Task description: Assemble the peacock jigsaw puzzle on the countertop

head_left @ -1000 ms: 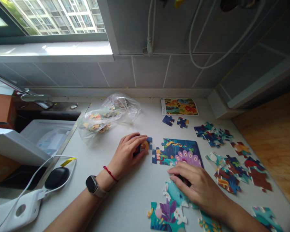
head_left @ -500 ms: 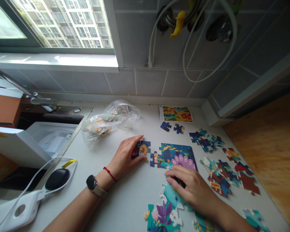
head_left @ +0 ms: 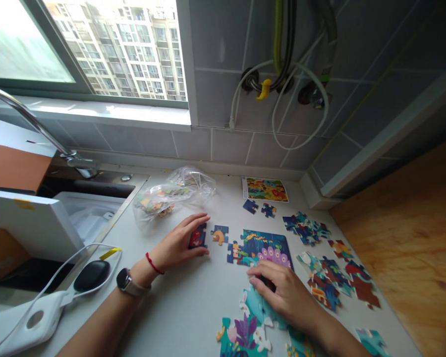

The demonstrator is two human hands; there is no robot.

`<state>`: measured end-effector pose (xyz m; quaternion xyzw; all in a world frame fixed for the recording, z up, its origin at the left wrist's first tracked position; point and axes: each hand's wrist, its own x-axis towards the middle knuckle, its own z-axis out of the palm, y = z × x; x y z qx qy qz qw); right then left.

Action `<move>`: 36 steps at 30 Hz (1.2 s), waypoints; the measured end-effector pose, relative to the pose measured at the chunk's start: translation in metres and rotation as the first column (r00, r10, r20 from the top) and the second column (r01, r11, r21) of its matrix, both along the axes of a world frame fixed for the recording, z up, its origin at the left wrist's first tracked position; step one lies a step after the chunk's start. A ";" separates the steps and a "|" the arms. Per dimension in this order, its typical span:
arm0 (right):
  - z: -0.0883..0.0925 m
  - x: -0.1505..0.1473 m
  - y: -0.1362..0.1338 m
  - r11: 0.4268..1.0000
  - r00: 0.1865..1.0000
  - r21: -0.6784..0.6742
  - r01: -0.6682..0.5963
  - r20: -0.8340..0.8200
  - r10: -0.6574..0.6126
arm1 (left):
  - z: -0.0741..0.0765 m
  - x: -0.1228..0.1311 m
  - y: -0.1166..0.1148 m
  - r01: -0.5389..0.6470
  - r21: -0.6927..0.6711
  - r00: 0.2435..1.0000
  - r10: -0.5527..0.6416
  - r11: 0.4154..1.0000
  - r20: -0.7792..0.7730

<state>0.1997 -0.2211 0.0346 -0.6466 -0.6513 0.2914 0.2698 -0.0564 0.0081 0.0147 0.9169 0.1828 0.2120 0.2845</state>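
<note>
My left hand (head_left: 182,240) curves its thumb and fingers around a dark red and blue puzzle piece (head_left: 198,236) lying on the counter. Just right of it, apart, lies a blue piece with a brown animal (head_left: 220,234). A joined section with purple round shapes (head_left: 273,255) lies further right. My right hand (head_left: 278,287) rests at that section's lower edge, thumb and index finger slightly apart. A dark patch beneath its fingers cannot be made out. Below it are a teal section (head_left: 258,302) and a section with a purple plant (head_left: 243,332), partly hidden by the hand.
Several loose piece clusters (head_left: 306,228) lie on the right of the counter. Behind are a picture card (head_left: 265,189) and two blue pieces. A clear plastic bag of pieces (head_left: 159,201) sits back left. A white power strip (head_left: 37,312) and sink box (head_left: 33,218) stand left.
My left hand has moved left with the dark red piece, opening a gap from the brown-animal piece. My right hand stays by the joined section. The camera view has shifted.
</note>
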 end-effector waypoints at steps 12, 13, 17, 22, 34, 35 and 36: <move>-0.001 0.001 0.002 0.999 0.999 0.050 -0.004 0.041 0.002 | -0.001 -0.014 0.013 0.035 -0.077 0.998 -0.039 0.996 -0.056; -0.001 0.001 0.002 0.999 0.999 0.048 -0.006 0.045 0.004 | -0.001 -0.014 0.012 0.030 -0.074 0.998 -0.034 0.997 -0.061; 0.001 0.001 0.003 0.999 0.998 0.041 -0.008 0.059 0.006 | -0.002 -0.015 0.012 0.024 -0.076 0.997 -0.029 0.997 -0.076; 0.003 -0.001 0.005 0.999 0.997 0.039 -0.013 0.080 0.010 | 0.000 -0.012 0.010 0.048 -0.067 0.997 -0.051 0.997 -0.051; 0.000 0.001 0.006 1.000 0.997 -0.002 -0.007 0.083 0.007 | 0.004 -0.007 0.001 0.093 -0.030 0.994 -0.095 0.995 -0.057; 0.000 0.001 0.006 1.000 0.996 -0.001 -0.010 0.083 0.010 | 0.003 -0.007 0.001 0.088 -0.029 0.994 -0.090 0.996 -0.060; 0.000 0.001 0.006 1.000 0.996 0.002 -0.013 0.084 0.013 | 0.003 -0.007 0.001 0.085 -0.028 0.994 -0.087 0.996 -0.065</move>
